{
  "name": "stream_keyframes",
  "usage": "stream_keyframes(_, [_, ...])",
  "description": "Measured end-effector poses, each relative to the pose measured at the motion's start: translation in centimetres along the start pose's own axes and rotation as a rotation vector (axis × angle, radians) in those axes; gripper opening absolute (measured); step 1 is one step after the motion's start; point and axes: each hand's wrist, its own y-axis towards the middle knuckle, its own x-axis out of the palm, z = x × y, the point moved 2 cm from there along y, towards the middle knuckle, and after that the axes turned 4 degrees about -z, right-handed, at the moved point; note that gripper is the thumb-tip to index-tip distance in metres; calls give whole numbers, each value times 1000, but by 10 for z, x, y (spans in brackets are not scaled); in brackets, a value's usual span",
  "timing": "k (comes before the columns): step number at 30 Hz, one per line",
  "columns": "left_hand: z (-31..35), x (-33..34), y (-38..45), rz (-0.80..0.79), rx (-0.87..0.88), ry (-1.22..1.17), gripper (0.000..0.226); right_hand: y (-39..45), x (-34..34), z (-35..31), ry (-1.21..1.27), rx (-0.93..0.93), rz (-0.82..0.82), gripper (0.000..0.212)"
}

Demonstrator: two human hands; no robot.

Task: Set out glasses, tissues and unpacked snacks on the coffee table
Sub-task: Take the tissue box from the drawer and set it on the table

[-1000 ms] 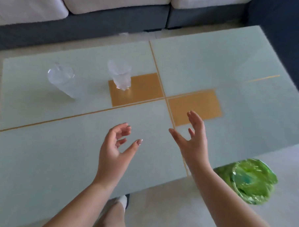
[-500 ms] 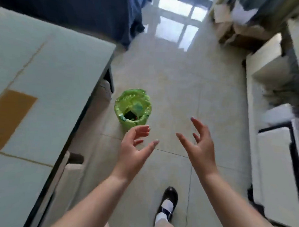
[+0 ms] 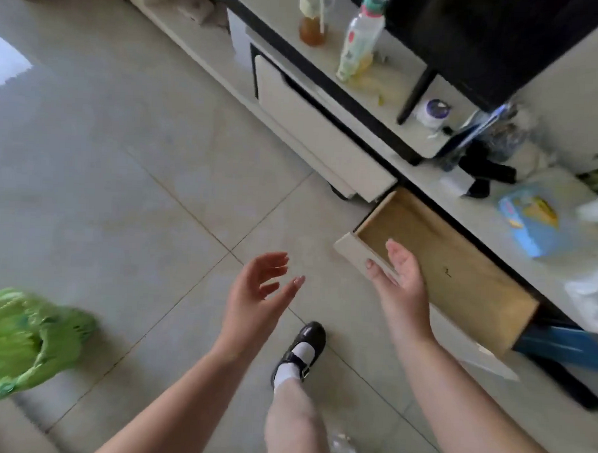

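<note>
Both hands hang empty, fingers loosely spread: my left hand (image 3: 260,293) over the floor tiles, my right hand (image 3: 400,275) above the open drawer (image 3: 460,267), which looks bare. Further right, a blue-and-yellow snack packet (image 3: 531,219) lies on the TV cabinet (image 3: 413,163). I judge it light, crinkly, slippery; best pinched at an edge.

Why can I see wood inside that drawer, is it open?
Yes, open. The drawer is pulled out from the cabinet, so its bare wooden bottom shows. The right hand hovers over its front edge.
</note>
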Motion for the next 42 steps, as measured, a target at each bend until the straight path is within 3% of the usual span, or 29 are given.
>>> stream_keyframes(8, [-13, 111, 76, -196, -279, 53, 30, 39, -90, 61, 247, 363, 250, 32])
stream_keyframes(11, [-29, 137, 103, -223, -483, 3, 31, 47, -99, 83, 373, 500, 295, 32])
stream_keyframes(16, [-61, 180, 156, -264, -848, -173, 48, 76, -101, 128, 749, 671, 443, 44])
stream_keyframes(20, [-90, 209, 179, -279, -1047, -138, 88, 98, -94, 166, 887, 793, 511, 54])
stream_keyframes(23, [-112, 231, 193, -289, -1087, -104, 96, 113, -100, 191, 981, 877, 564, 56])
stream_keyframes(29, [-130, 271, 217, -234, -1058, -70, 80, 140, -129, 208, 1207, 972, 726, 36])
stream_keyframes(32, [-133, 278, 224, -183, -1071, -33, 86, 146, -132, 204, 1253, 1024, 761, 29])
stream_keyframes(42, [-118, 310, 246, -184, -1016, -8, 87, 185, -157, 189, 1307, 1010, 742, 49])
